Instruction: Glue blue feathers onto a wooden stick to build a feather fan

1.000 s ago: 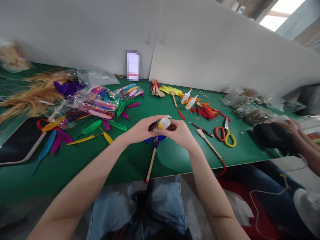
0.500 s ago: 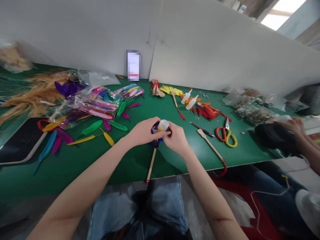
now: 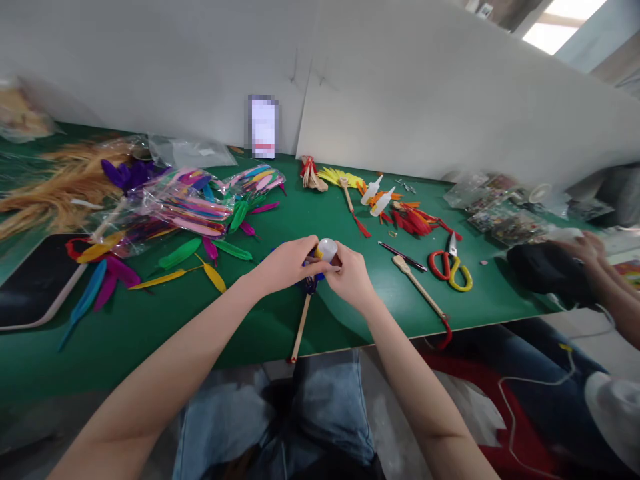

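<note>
while both angle inward | left hand [image 3: 287, 263] | right hand [image 3: 351, 277] | fingers [image 3: 309, 248] curled tight around glue bottle [image 3: 327, 249]

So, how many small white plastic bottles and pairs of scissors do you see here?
Small white plastic bottles: 3 (held bottle between left hand and right hand; two lying bottles farther back)
Red-and-yellow-handled metal scissors: 1
Total: 4

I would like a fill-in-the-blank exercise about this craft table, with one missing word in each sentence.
The left hand and the right hand both hold a small white plastic bottle over the ___ tabletop. The metal scissors with one red and one yellow handle lie to the ___ of both hands. The feathers on the thin wooden stick below the hands are ___.
Missing words: green; right; blue.
</note>
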Motion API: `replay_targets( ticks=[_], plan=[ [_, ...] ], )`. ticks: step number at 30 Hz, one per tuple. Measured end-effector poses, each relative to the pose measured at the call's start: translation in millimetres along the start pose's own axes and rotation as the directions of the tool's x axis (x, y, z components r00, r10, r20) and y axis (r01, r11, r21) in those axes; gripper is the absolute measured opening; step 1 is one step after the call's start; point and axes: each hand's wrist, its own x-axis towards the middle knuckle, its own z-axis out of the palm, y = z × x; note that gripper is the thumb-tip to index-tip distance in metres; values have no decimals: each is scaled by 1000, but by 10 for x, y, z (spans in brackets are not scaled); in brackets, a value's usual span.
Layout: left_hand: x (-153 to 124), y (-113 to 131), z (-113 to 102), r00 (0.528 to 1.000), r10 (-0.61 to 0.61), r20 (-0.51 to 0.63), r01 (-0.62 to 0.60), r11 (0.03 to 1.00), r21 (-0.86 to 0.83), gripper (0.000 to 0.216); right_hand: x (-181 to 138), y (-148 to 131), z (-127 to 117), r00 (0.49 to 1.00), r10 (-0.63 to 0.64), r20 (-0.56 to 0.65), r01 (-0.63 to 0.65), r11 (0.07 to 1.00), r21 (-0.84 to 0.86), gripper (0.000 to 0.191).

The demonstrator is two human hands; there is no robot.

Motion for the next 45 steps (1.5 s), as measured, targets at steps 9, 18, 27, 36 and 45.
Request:
replay_targets(
  ticks=[9,18,27,36,45],
  plan=[
    [-12,-37,21,999,37,-29,-37,999,-1,33,-2,-21,19,1000,9,-15,-9,999,31,10],
    [-12,-34,90,998,40,-58,-46,993,-113,33,-29,-2,24,999,26,-23,-26,999,30,9],
    [2,-32,99,996,59,-64,-69,982,-174,30,-29,-10,39,999,15,-51,-13,999,44,10],
    [0,-26,124,998,10,-60,-22,979,-203,29,-33,-2,50,998,14,-68,-10,998,59,15],
    [9,-13,92,996,6,-88,-26,973,-228,30,-2,-23,52,996,-5,-91,12,997,75,19]
  ],
)
